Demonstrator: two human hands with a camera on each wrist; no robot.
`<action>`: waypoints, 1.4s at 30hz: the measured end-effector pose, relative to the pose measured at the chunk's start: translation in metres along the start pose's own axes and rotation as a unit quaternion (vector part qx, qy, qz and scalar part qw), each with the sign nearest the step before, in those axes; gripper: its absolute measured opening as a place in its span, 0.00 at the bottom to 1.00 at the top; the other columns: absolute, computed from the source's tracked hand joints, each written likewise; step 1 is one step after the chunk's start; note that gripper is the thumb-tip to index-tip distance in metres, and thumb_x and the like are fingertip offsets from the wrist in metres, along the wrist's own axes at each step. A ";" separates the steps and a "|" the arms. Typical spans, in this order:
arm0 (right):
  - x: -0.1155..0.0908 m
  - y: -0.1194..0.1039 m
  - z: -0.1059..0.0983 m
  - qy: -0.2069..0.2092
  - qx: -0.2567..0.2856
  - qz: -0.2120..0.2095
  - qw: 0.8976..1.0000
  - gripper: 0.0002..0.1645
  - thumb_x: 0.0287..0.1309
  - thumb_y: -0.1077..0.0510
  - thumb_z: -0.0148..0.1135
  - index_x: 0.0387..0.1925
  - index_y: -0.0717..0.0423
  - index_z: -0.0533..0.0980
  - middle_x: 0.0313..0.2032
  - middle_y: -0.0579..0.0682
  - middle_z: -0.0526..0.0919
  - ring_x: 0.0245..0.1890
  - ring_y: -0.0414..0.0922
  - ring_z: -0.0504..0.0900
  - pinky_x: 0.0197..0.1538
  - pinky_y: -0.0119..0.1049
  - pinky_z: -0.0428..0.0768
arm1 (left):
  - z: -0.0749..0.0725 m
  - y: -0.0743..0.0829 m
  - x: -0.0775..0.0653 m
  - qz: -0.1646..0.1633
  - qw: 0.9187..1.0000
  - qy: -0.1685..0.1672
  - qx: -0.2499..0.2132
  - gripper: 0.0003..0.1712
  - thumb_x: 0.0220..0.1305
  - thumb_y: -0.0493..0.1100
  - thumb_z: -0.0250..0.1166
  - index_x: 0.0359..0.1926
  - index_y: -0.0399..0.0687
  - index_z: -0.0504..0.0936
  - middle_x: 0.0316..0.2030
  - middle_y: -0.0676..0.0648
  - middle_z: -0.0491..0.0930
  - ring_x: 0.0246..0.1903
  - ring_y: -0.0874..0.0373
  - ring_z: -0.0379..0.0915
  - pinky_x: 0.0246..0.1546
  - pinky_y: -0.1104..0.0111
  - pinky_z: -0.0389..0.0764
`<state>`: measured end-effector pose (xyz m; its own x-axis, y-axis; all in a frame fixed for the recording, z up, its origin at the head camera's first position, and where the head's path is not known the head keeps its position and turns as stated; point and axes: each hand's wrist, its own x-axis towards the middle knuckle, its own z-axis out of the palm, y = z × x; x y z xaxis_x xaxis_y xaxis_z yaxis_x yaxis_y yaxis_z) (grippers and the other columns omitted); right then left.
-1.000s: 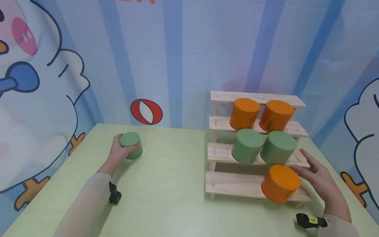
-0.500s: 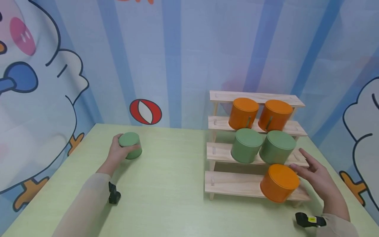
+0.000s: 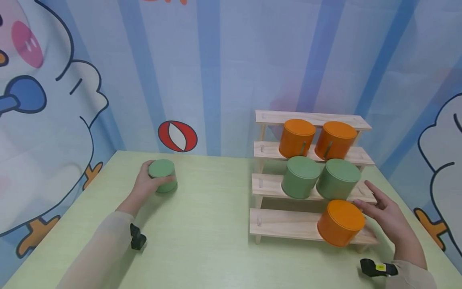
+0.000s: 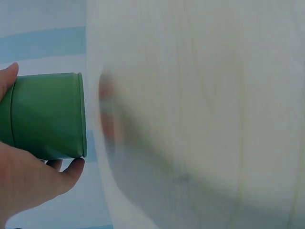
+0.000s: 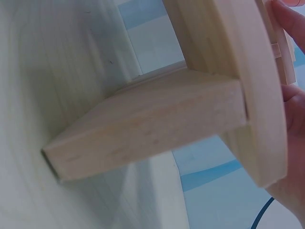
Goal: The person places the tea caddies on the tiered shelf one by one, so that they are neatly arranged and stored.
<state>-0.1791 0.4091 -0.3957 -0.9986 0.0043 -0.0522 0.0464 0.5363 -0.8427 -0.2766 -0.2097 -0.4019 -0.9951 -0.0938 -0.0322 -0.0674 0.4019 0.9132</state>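
Note:
My left hand grips a small green lidded canister at the back left of the table, thumb on the near side. In the left wrist view the green canister is upright relative to the table, with a narrow gap below its base. At the right end of a stepped wooden shelf is my right hand, its fingers extended and holding nothing. Its thumb is close to an orange canister on the lowest step; whether they touch I cannot tell. In the right wrist view, fingers show behind the wood.
Two green canisters stand side by side on the second step. On the step above are two orange canisters. The top board runs behind them. A printed cartoon backdrop rises along the back edge of the pale green table.
My left hand has shifted slightly to the right and up in the head view, carrying the green canister. The right hand and the shelf have stayed put.

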 end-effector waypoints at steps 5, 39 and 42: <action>0.000 -0.001 0.000 0.000 0.007 0.001 1.000 0.50 0.68 0.41 0.52 0.76 0.43 0.33 0.39 0.20 0.73 0.38 0.21 0.75 0.59 0.68 0.64 | 0.006 0.009 -0.005 0.016 1.000 -0.013 0.000 0.58 0.55 0.49 0.73 0.74 0.45 0.43 0.70 0.37 0.53 0.68 0.39 0.51 0.65 0.42 0.58; -0.001 -0.001 0.000 0.001 0.002 0.002 1.000 0.50 0.67 0.41 0.53 0.76 0.42 0.33 0.41 0.22 0.71 0.37 0.20 0.74 0.58 0.71 0.63 | 0.064 0.062 -0.070 0.067 0.992 -0.100 -0.046 0.49 0.49 0.40 0.76 0.68 0.48 0.57 0.64 0.42 0.63 0.63 0.43 0.60 0.59 0.45 0.68; -0.001 -0.001 0.000 0.001 0.001 0.004 1.000 0.50 0.67 0.41 0.53 0.76 0.43 0.33 0.40 0.23 0.72 0.37 0.20 0.75 0.58 0.70 0.63 | 0.071 0.068 -0.078 0.076 0.990 -0.106 -0.049 0.48 0.48 0.39 0.76 0.67 0.49 0.59 0.63 0.43 0.65 0.61 0.44 0.62 0.55 0.48 0.73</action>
<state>-0.1786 0.4084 -0.3946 -0.9983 0.0104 -0.0566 0.0534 0.5343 -0.8436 -0.2083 -0.1102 -0.3665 -0.9867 0.1593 0.0331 0.0812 0.3054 0.9488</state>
